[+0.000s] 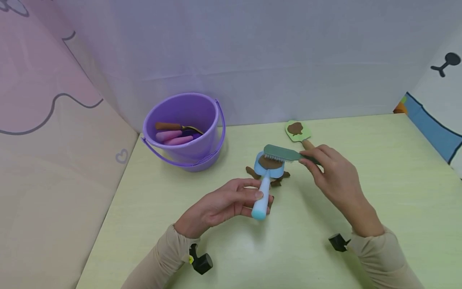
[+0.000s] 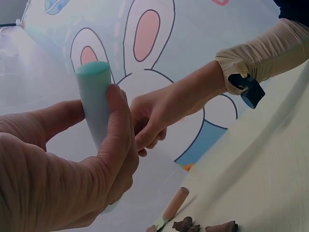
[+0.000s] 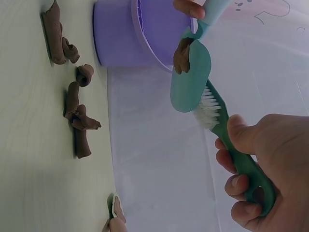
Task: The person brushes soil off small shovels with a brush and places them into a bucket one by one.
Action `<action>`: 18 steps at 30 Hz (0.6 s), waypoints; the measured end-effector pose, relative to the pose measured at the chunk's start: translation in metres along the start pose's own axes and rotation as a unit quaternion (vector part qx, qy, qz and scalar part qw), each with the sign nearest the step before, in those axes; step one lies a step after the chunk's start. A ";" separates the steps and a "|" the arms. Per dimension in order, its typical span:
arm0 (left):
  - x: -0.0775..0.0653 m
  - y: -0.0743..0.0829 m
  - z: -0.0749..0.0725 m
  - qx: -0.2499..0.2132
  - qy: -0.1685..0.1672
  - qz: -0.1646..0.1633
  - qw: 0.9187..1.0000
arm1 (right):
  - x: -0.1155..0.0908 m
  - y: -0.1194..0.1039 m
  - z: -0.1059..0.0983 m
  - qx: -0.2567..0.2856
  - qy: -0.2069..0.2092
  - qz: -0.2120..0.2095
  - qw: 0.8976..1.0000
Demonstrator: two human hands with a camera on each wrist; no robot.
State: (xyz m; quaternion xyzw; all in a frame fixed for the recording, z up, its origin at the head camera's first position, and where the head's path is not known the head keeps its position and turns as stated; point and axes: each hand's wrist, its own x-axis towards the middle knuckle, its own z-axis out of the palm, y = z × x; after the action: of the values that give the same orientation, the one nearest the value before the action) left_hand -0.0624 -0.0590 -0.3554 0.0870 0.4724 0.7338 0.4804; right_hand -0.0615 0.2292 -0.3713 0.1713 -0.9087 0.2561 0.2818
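Note:
My left hand (image 1: 225, 202) grips the pale handle of a small blue toy shovel (image 1: 265, 188), thumb on top, above the table. A patch of brown clay-like material (image 1: 270, 163) lies on the shovel's blade. My right hand (image 1: 337, 178) pinches a green brush (image 1: 283, 152), its white bristles (image 3: 208, 108) down at the blade's edge and over the brown patch. In the right wrist view the fingers wrap the brush's handle, which has a hole near its end. Several rolled brown pieces (image 3: 79, 116) lie on the table beneath and around the shovel, partly hidden by it in the head view.
A purple bucket (image 1: 180, 154) stands at the back left, its handle hanging down, with several pink, purple and brown-handled tools (image 1: 169, 126) inside. Behind the brush lies a light green toy spatula (image 1: 306, 133) with a brown patch on it. Printed fabric walls (image 1: 252, 72) border the table.

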 end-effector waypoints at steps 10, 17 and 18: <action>-0.001 0.000 0.000 0.008 0.003 0.007 1.000 | 0.000 -0.002 -0.004 0.059 -0.023 0.015 0.998; -0.001 0.000 0.000 0.011 0.000 0.006 1.000 | 0.002 -0.006 -0.008 0.110 -0.076 0.020 0.991; -0.001 0.000 0.000 0.010 0.000 0.007 1.000 | 0.002 -0.006 -0.009 0.111 -0.084 0.020 0.990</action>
State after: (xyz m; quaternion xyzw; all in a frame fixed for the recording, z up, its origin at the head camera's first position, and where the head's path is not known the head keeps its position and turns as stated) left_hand -0.0619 -0.0600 -0.3547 0.0949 0.4796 0.7323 0.4741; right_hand -0.0562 0.2287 -0.3616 0.2045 -0.8982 0.3458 0.1784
